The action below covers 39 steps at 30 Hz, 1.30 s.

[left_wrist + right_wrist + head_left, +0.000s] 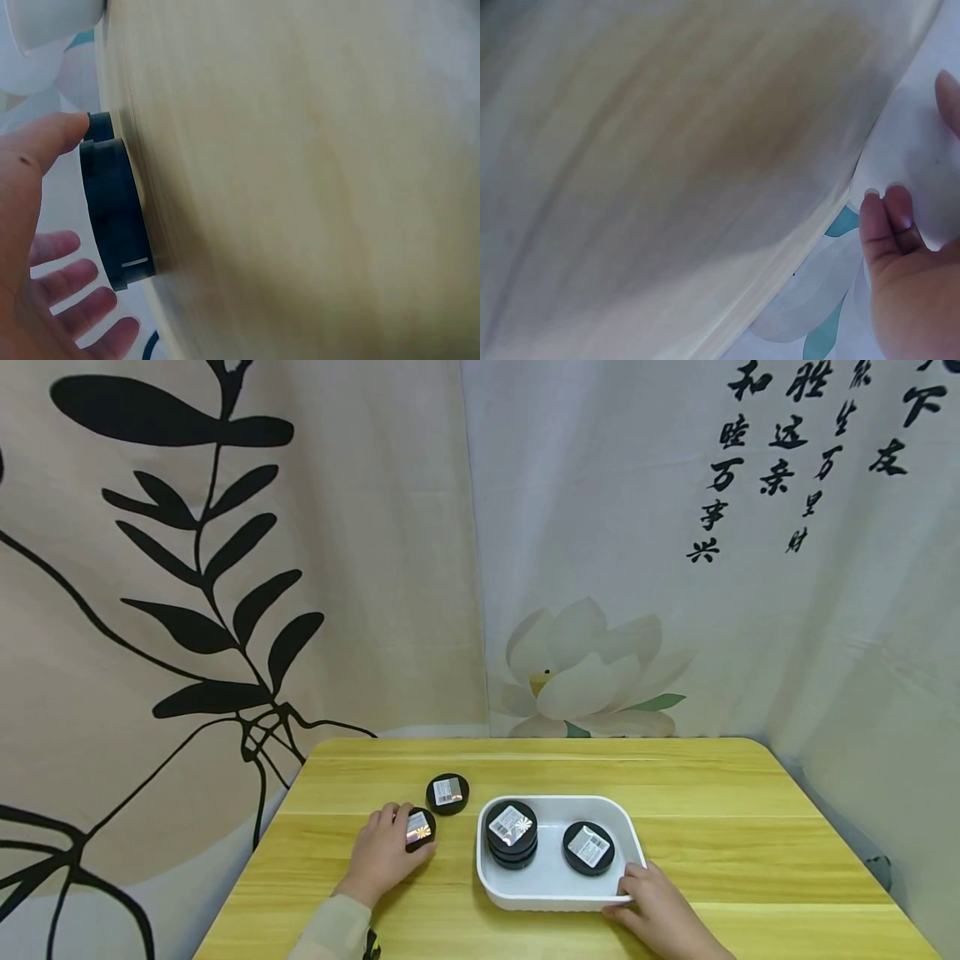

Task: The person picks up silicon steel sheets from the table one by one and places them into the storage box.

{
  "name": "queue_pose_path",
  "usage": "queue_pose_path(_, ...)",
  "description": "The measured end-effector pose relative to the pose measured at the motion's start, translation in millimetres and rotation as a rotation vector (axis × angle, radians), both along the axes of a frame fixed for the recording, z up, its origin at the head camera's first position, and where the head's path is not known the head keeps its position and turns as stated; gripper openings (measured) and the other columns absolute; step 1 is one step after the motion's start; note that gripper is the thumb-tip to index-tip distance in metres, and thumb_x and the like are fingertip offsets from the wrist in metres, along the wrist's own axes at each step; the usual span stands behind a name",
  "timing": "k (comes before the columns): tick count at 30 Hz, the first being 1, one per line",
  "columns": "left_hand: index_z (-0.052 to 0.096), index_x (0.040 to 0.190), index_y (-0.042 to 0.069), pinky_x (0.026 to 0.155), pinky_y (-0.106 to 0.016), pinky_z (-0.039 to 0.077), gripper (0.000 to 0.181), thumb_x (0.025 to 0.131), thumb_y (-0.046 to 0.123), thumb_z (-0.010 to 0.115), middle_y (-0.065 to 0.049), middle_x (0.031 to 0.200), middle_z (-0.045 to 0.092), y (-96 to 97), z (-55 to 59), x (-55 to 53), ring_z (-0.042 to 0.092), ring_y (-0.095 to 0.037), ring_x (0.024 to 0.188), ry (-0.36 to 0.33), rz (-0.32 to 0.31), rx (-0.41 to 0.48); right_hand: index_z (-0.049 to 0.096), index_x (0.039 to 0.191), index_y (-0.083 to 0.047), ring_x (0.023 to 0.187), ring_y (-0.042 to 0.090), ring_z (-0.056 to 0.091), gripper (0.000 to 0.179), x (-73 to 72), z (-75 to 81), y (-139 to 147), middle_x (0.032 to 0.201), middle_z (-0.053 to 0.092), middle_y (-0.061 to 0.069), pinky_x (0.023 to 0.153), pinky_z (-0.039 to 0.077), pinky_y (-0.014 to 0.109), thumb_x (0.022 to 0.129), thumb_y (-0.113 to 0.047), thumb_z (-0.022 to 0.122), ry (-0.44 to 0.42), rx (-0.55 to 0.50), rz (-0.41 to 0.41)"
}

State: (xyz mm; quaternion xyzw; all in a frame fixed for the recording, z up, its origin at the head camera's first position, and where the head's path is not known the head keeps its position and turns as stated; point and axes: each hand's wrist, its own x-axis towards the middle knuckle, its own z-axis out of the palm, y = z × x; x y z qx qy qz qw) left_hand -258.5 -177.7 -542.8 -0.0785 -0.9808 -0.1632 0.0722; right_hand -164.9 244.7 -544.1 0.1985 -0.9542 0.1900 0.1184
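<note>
My left hand (381, 853) reaches round a flat, round black container (420, 827) with a barcode label, which lies on the table. In the left wrist view the fingers are spread loosely beside this container (116, 214), with a gap between. The thumb tip overlaps a second container (99, 126) behind it, seen in the head view as a like black container (447, 794). My right hand (663, 910) grips the near right corner of a white tray (543, 902). Inside the tray are a stack of black containers (512, 828) at left and a single one (588, 847) at right.
The yellow wood-grain table (750, 843) has rounded far corners. Beyond its far edge hangs a curtain (405, 568) printed with plants, a flower and writing. The tray stands between my two hands, its left wall a short way from the loose containers.
</note>
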Motion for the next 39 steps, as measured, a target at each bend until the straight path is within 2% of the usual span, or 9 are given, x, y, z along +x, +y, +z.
queue_pose_path(8,0.049,0.143,0.001,0.103,-0.058,0.044,0.091,0.080,0.060,0.077,-0.021,0.137,0.053,-4.2,-1.6,-2.4,0.051,-0.039,0.123,-0.008,0.017,0.010,0.065,0.073,-0.027,0.081,0.004,0.047,0.022,0.1,1.5,0,0.081,0.051,-0.021,0.072,0.045,0.030,0.079,-0.037,0.083,-0.002,-0.002,0.006)
queue_pose_path(16,0.048,0.143,0.001,0.097,-0.056,0.048,0.094,0.078,0.063,0.077,-0.020,0.133,0.053,-5.2,-6.6,-5.9,0.053,-0.036,0.116,-0.037,0.031,0.007,0.067,0.073,-0.025,0.080,0.003,0.046,0.021,-0.4,2.2,1,0.081,0.050,-0.020,0.070,0.044,0.029,0.079,-0.037,0.083,-0.038,0.010,-0.007)
queue_pose_path(24,0.048,0.143,-0.001,0.095,-0.055,0.049,0.097,0.077,0.064,0.077,-0.021,0.131,0.054,-8.3,-7.4,-6.4,0.054,-0.035,0.113,-0.058,0.036,0.014,0.067,0.072,-0.026,0.079,0.003,0.047,0.021,-0.6,-0.9,2,0.082,0.051,-0.021,0.070,0.044,0.029,0.078,-0.036,0.084,0.035,-0.016,0.024)
queue_pose_path(29,0.048,0.143,-0.001,0.095,-0.056,0.048,0.099,0.077,0.065,0.077,-0.021,0.131,0.054,-10.1,-6.5,-6.5,0.054,-0.035,0.112,-0.083,0.034,0.020,0.066,0.073,-0.026,0.079,0.002,0.046,0.021,-0.2,-2.0,2,0.082,0.050,-0.021,0.069,0.043,0.029,0.079,-0.037,0.083,0.011,-0.018,0.016)
queue_pose_path(39,0.047,0.143,-0.002,0.095,-0.057,0.048,0.102,0.075,0.067,0.077,-0.021,0.131,0.054,-12.4,-6.4,-9.2,0.054,-0.036,0.112,-0.099,0.033,0.000,0.066,0.072,-0.026,0.079,0.003,0.046,0.021,1.0,-0.7,0,0.082,0.050,-0.021,0.069,0.043,0.029,0.078,-0.035,0.084,0.023,-0.024,0.019)
